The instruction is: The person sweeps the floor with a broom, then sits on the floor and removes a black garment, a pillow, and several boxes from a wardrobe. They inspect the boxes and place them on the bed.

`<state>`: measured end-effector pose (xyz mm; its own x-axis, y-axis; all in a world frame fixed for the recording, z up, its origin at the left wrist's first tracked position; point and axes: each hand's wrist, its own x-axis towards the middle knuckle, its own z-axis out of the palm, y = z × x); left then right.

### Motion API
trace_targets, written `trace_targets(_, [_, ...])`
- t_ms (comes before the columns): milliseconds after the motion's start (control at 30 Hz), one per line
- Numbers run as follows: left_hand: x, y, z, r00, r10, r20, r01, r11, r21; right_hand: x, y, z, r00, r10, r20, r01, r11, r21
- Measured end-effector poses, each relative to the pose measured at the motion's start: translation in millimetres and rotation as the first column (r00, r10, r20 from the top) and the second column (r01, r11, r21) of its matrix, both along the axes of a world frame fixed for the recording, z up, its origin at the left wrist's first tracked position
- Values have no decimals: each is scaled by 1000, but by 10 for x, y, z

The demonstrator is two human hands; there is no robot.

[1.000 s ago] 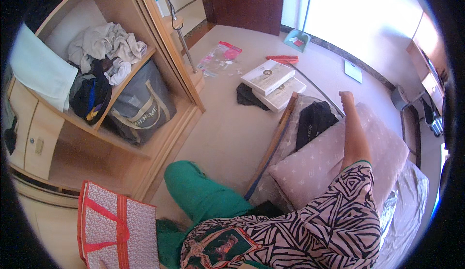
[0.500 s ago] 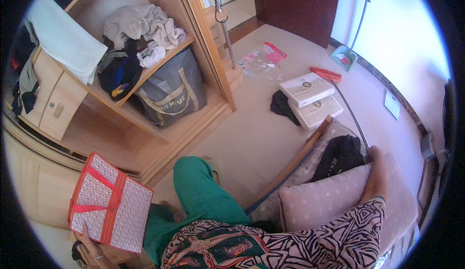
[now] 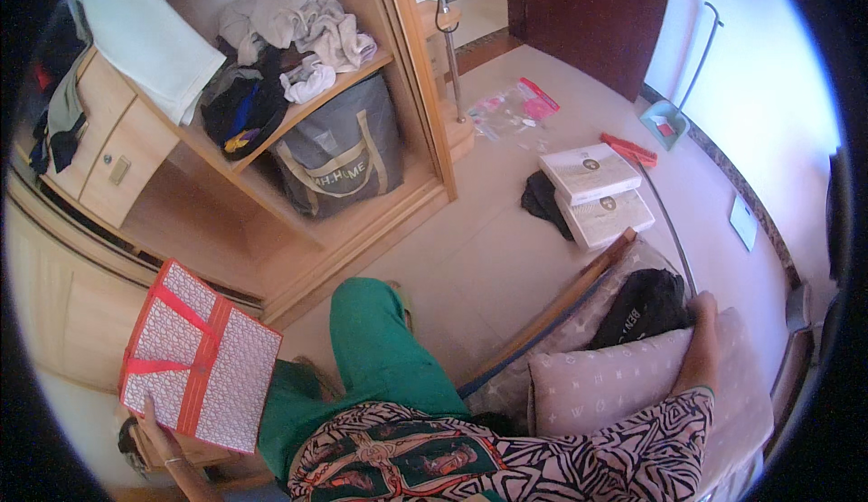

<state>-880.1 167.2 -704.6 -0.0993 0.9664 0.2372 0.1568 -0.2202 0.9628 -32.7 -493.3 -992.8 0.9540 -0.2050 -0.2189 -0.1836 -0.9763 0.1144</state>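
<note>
At the lower left my left hand point(image 3: 154, 430) grips a white patterned gift box point(image 3: 237, 371) with red edges and red ribbon, beside my knee. One finger lies along its front; the other fingers are mostly hidden. On the right, my right hand point(image 3: 702, 306) is closed round the top of a broom's thin dark handle point(image 3: 670, 222). The handle slopes away to a red-orange broom head point(image 3: 629, 150) on the floor. A black cloth cap or bag point(image 3: 644, 309) lies by my right hand, above a pinkish pillow point(image 3: 601, 383).
Ahead left stands an open wooden wardrobe point(image 3: 425, 95) with crumpled clothes point(image 3: 294, 28) and a grey bag point(image 3: 348, 145). Two white boxes point(image 3: 589, 173) are stacked on the floor near a dark cloth point(image 3: 544, 202). Plastic wrapping point(image 3: 515, 112) and a dustpan point(image 3: 665, 127) lie farther off.
The whole view has shifted slightly, so the room sits a little farther right. The gift box has moved slightly up and left. Both hands keep their holds.
</note>
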Motion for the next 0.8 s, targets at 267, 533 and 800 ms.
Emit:
trace_targets(267, [19,-137,35,992,63,-105,-71,995,-73,76,-395,-417,987,40,156,-54,995,89])
trace_targets(533, [-156,11,-199,999,-30,28,27,994,102,9,-468,-238,927,-63,371,-97,913,396])
trace_targets(800, [135,-104,-32,999,10,33,-12,998,64,223,-410,200,830,-317,459,-224,564,795])
